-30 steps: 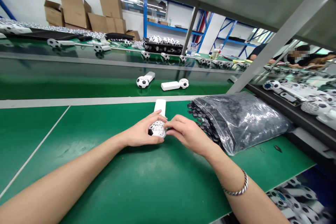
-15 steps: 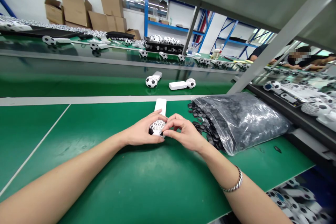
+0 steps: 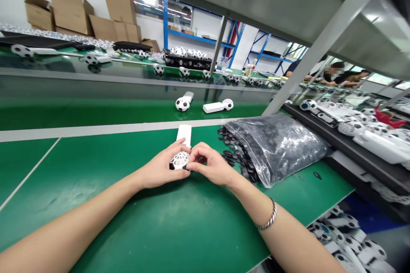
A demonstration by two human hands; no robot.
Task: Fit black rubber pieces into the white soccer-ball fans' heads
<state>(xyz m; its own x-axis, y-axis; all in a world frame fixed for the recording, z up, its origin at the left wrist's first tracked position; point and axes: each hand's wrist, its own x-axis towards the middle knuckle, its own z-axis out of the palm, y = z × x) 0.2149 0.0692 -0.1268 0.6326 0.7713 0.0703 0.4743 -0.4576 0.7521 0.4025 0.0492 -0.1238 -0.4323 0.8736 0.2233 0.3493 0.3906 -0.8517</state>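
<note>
A white handheld fan with a soccer-ball head (image 3: 180, 160) lies on the green table, its handle (image 3: 184, 133) pointing away from me. The head is an open white lattice with some black patches. My left hand (image 3: 165, 166) curves around the head from the left, thumb on the near side and fingers on the far side. My right hand (image 3: 209, 164) has thumb and fingertips pinched at the head's right side, against a small black piece (image 3: 184, 166) mostly hidden by the fingers. To the right, loose black pieces (image 3: 235, 155) spill from a clear plastic bag (image 3: 278, 145).
Two similar fans (image 3: 183, 103) (image 3: 218, 106) lie on the green strip beyond the pale table edge (image 3: 96, 129). A black tray (image 3: 320, 116) of white parts stands at the right, beside a slanting grey post (image 3: 307, 51). More ball-headed parts (image 3: 352, 239) sit below the table at lower right.
My view has shifted a little to the right, so the scene sits further left. Both hands stay at the fan's head, the right fingertips still pinched at its right side.
</note>
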